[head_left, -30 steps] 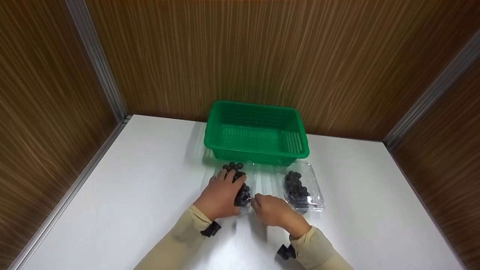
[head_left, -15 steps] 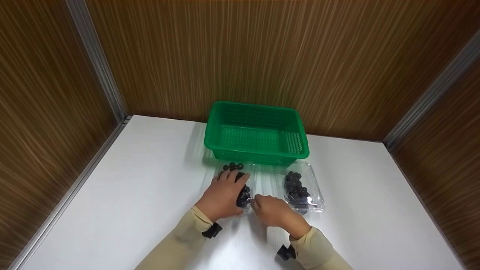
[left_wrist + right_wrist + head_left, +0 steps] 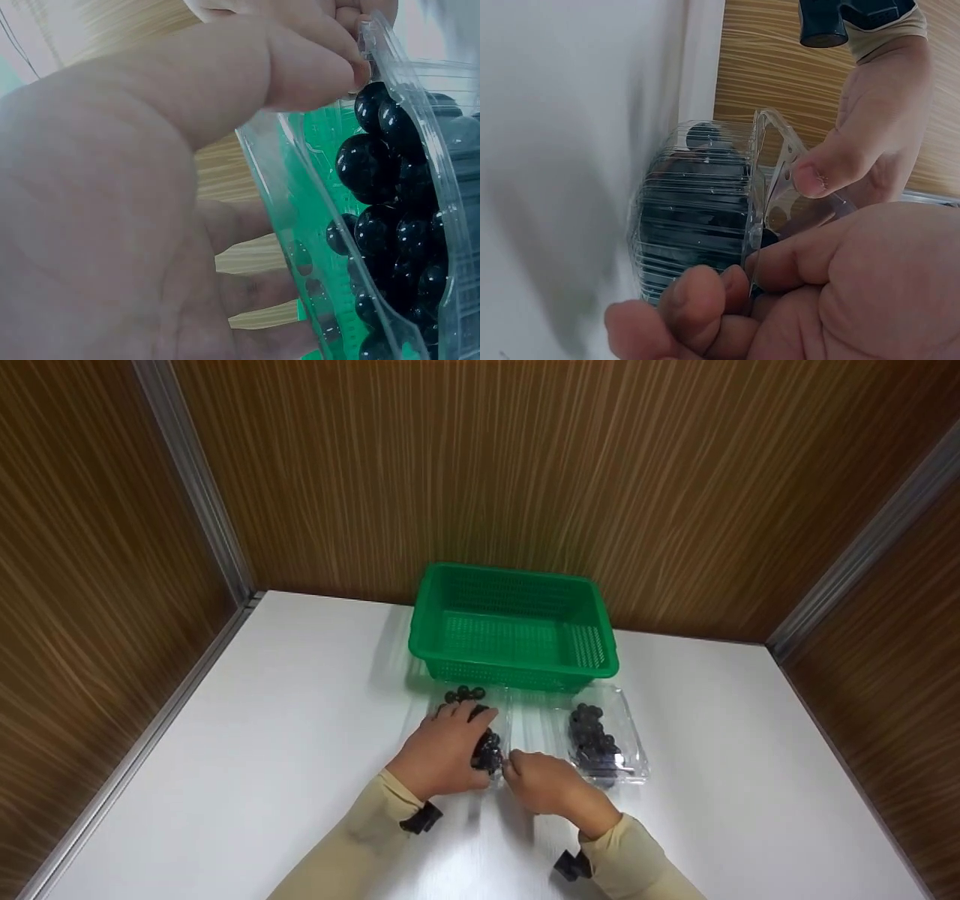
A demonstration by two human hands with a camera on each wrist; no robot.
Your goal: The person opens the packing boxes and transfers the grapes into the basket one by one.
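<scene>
Holding clear container, dark grapes inside

We identify the held container as thin, clear plastic, glossy and closely ribbed along its wall. The second container is likewise transparent, shiny plastic. The dark grapes present a smooth, glossy skin with sharp highlights. We note the green basket as moulded plastic: smooth rim, perforated sides. The tabletop is smooth, with a soft sheen. We read the wall panels as streaked wood-grain, the corner strips as grey metal, and the sleeves as matt, creased cloth.
</scene>
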